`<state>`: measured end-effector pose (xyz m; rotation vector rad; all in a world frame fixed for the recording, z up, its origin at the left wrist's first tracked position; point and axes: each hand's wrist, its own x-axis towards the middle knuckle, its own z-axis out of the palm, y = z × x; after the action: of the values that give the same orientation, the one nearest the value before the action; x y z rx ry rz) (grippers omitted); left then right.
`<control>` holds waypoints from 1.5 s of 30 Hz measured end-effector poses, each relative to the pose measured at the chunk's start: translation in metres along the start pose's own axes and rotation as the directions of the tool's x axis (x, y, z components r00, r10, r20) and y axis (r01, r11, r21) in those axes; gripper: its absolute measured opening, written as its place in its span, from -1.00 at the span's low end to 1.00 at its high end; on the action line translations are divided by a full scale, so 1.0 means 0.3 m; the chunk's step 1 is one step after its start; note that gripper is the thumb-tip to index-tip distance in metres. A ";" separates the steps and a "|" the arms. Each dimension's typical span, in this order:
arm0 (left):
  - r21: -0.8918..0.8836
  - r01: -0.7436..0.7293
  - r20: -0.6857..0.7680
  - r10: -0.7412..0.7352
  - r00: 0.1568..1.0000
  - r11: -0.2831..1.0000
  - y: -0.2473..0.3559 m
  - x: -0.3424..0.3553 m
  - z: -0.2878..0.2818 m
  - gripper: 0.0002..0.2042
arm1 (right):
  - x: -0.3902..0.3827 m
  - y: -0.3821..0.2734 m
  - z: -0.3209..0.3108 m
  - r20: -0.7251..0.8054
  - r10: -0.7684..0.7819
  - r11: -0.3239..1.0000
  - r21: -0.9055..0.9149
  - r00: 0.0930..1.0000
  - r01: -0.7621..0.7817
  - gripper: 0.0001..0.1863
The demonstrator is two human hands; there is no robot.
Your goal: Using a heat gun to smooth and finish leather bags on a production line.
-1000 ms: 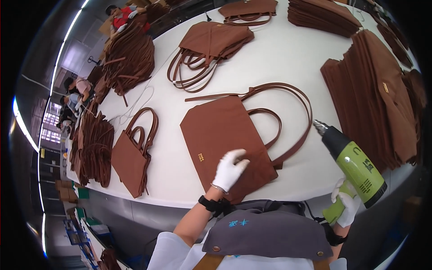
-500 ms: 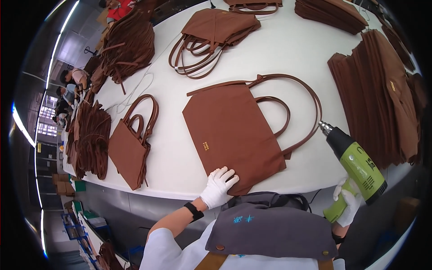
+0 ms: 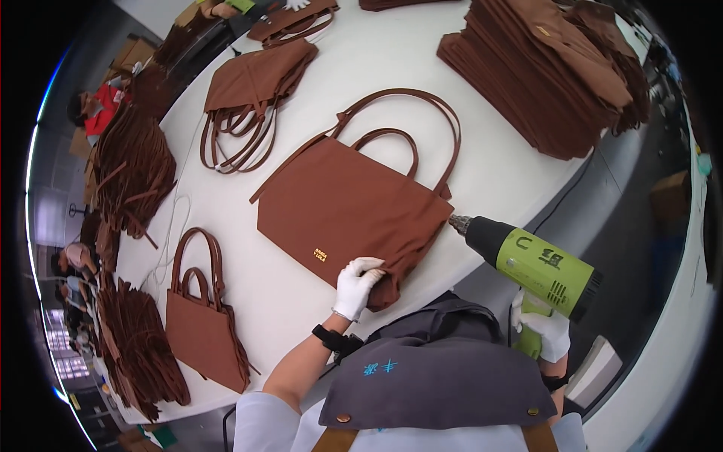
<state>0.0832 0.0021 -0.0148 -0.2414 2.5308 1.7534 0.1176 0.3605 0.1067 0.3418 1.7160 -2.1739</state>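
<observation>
A brown tote bag (image 3: 343,200) with two handles and a longer strap lies flat on the white table, its lower right corner toward me. My left hand (image 3: 358,288), in a white glove, pinches the near edge of that bag, where the fabric is bunched and folded. My right hand (image 3: 544,329), also gloved in white, grips the handle of a green and black heat gun (image 3: 531,264). The metal nozzle points left, close to the bag's right side edge. Whether it touches the fabric I cannot tell.
A smaller brown bag (image 3: 205,324) lies at left, another bag (image 3: 260,79) with looped straps farther back. Tall stacks of brown bags (image 3: 527,83) stand far right, more piles (image 3: 135,162) along the left edge. Across the table are a co-worker's gloved hand (image 3: 297,4) and other people.
My view has turned rightward. The heat gun has moved from beside the long strap to the bag's right side edge. My left hand now pinches up the near edge instead of pressing flat.
</observation>
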 end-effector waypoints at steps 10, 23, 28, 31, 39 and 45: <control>0.314 -0.141 0.339 0.028 0.941 0.939 0.146 0.114 0.051 -0.67 | -0.257 0.133 0.170 -0.232 -0.049 0.980 0.178 0.971 0.092 -0.69; -0.204 0.132 0.291 -0.069 0.954 0.970 0.035 0.387 0.150 -0.83 | -0.218 0.183 0.093 -0.173 0.009 0.972 0.233 0.985 0.032 -0.67; -0.394 0.302 0.348 -0.163 0.923 0.868 0.011 0.399 0.115 -0.87 | -0.110 0.167 0.042 -0.011 0.026 0.967 0.253 1.000 -0.022 -0.56; -0.323 0.286 0.376 -0.155 0.914 0.902 0.027 0.398 0.126 -0.90 | -0.047 0.160 0.041 0.036 -0.021 0.948 0.319 0.999 0.009 -0.62; -0.452 0.298 0.306 -0.168 0.937 0.841 0.082 0.507 0.189 -0.88 | 0.055 0.107 -0.054 0.148 0.057 0.971 0.220 0.987 -0.089 -0.64; -0.512 0.351 0.364 -0.172 0.915 0.784 0.112 0.554 0.204 -0.84 | 0.049 0.099 -0.088 0.095 0.024 0.957 0.284 0.995 -0.050 -0.56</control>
<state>-0.0888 0.0546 -0.0274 -0.3078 1.6179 2.1769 0.1157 0.3782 0.0682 0.3386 1.3360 -2.3740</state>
